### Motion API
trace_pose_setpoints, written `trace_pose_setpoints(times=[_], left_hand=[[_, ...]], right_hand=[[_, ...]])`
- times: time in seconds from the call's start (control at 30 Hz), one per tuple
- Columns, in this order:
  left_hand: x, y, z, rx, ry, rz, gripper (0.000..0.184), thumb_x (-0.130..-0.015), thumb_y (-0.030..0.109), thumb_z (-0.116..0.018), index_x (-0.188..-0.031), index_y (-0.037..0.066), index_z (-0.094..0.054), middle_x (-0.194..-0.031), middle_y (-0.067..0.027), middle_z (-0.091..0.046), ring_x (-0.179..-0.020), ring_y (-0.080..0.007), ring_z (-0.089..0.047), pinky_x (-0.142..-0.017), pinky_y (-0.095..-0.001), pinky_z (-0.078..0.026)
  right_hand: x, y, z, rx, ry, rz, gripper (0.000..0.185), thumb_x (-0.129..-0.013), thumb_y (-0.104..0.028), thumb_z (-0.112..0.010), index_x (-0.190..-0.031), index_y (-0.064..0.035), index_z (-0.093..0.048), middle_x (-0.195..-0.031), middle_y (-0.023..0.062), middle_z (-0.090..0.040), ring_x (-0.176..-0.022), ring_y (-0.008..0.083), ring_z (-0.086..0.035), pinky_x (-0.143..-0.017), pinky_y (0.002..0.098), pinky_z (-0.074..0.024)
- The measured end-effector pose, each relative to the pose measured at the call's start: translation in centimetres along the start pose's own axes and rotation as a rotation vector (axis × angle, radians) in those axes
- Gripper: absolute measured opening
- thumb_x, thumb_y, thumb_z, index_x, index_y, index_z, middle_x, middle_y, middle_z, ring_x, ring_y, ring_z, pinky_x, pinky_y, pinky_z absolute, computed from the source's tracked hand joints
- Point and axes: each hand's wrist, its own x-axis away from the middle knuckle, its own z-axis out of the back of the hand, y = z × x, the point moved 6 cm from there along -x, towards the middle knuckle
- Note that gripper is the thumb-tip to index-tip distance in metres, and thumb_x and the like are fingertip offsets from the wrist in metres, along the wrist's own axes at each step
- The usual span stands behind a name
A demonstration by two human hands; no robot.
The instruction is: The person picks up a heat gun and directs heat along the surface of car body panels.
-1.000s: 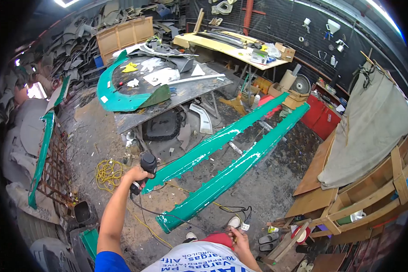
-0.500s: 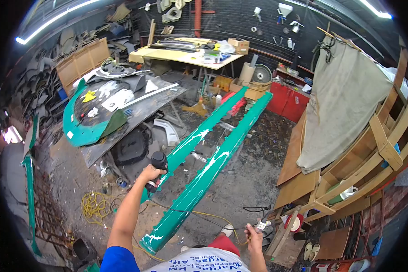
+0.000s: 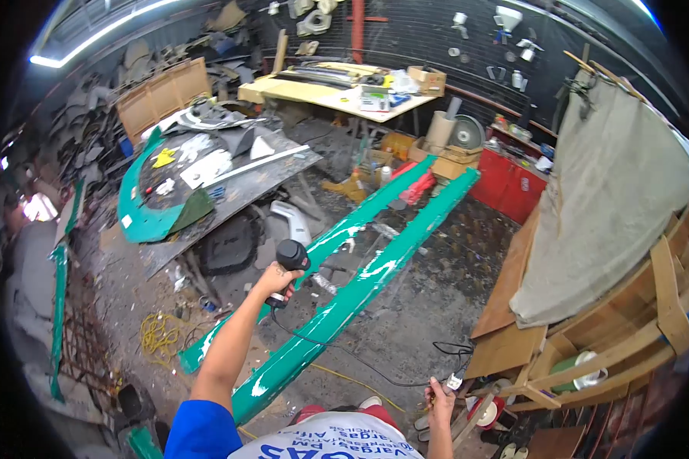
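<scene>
My left hand (image 3: 277, 281) is wrapped round the grip of a black corded power tool (image 3: 292, 255) with a rounded head. It is held up over the nearer end of the left long green panel (image 3: 337, 239). A black cord (image 3: 344, 353) sags from the tool across the right long green panel (image 3: 360, 288) towards my right side. Low on the right, my right hand (image 3: 439, 398) is closed on a white plug (image 3: 454, 381), beside a loop of black cord. Both green panels have white patches and lie side by side, pointing away from me.
To the left, a dark table (image 3: 230, 197) bears a curved green part (image 3: 142, 223) and white scraps. Yellow cord (image 3: 159, 336) lies coiled on the floor. Wooden framing (image 3: 620, 367) and a draped grey cloth (image 3: 612, 199) line the right. A red cabinet (image 3: 511, 177) stands at the back.
The view has shifted, so the panels and tables sit differently in it. My left hand with the power tool appears farther right and higher. My right hand still grips the plug.
</scene>
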Motion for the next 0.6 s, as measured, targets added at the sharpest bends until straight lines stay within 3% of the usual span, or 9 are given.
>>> trace_pose_setpoints(times=[0.27,0.33,0.43,0.6], left_hand=[[6.3,-5.8,7.9,0.010,0.099,0.186,0.034,-0.080,0.026,-0.071,-0.080,-0.005,-0.060,-0.060,-0.0114,-0.060,-0.044,-0.0193,-0.059,-0.039,-0.0331,-0.050],[10.0,-5.3,9.8,0.001,0.173,0.226,0.035,-0.079,0.026,-0.072,-0.080,-0.007,-0.060,-0.059,-0.0116,-0.060,-0.043,-0.0196,-0.059,-0.040,-0.0330,-0.050],[11.5,-11.2,13.9,-0.026,0.189,0.282,0.034,-0.079,0.026,-0.070,-0.081,-0.007,-0.061,-0.058,-0.0126,-0.060,-0.044,-0.0205,-0.060,-0.040,-0.0331,-0.051],[16.2,-14.8,18.5,0.013,0.194,0.304,0.029,-0.078,0.025,-0.070,-0.085,-0.003,-0.061,-0.058,-0.0133,-0.061,-0.045,-0.0207,-0.060,-0.040,-0.0339,-0.051]], right_hand=[[0.7,5.3,-4.1,0.127,-0.139,-0.118,0.021,-0.082,-0.026,-0.071,-0.081,-0.0075,-0.062,-0.062,0.0005,-0.057,-0.047,0.0070,-0.047,-0.038,0.0207,-0.0300],[2.2,6.8,-4.6,0.140,-0.124,-0.175,0.021,-0.082,-0.026,-0.072,-0.080,-0.0078,-0.061,-0.062,0.0010,-0.057,-0.046,0.0073,-0.047,-0.037,0.0211,-0.0300],[5.1,8.7,-6.4,0.147,-0.193,-0.257,0.022,-0.081,-0.024,-0.073,-0.077,-0.0084,-0.057,-0.061,0.0024,-0.057,-0.043,0.0083,-0.046,-0.037,0.0217,-0.0303],[10.9,10.9,-8.7,0.157,-0.210,-0.227,0.020,-0.082,-0.023,-0.072,-0.078,-0.0081,-0.059,-0.060,0.0020,-0.058,-0.044,0.0080,-0.046,-0.037,0.0215,-0.0304]])
